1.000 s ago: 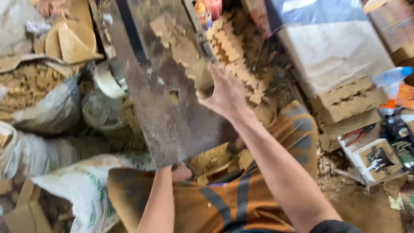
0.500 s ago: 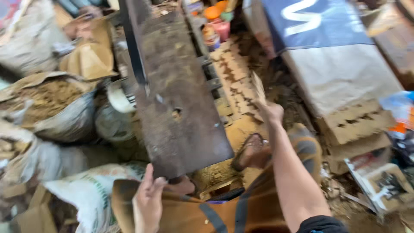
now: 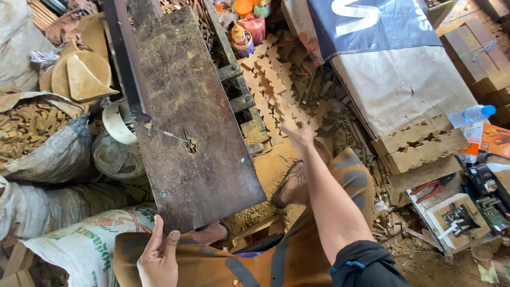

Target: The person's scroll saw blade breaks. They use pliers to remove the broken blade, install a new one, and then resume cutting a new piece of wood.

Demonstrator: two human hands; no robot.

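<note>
A worn dark metal saw table (image 3: 191, 122) with a small blade hole in its middle stands in front of me. My left hand (image 3: 158, 259) rests open on my lap in brown trousers, just below the table's near edge, holding nothing. My right hand (image 3: 298, 136) reaches forward over my knee toward a row of jagged cut wooden strips (image 3: 276, 87) lying on the floor; its fingers are spread and blurred, touching or just above the strips. My foot in a sandal (image 3: 289, 183) sits below that hand.
Sacks (image 3: 48, 143) of small wood offcuts and a printed white sack (image 3: 79, 244) crowd the left. Stacked notched boards (image 3: 419, 146), a covered bench (image 3: 404, 79), a water bottle (image 3: 470, 114), red pliers (image 3: 430, 187) and a tool tray (image 3: 457, 218) lie to the right. Bottles (image 3: 241, 34) stand at the back.
My right hand has dropped from the saw table down toward the wooden strips on the floor. My left hand has come into view on my lap. The camera has tilted downward.
</note>
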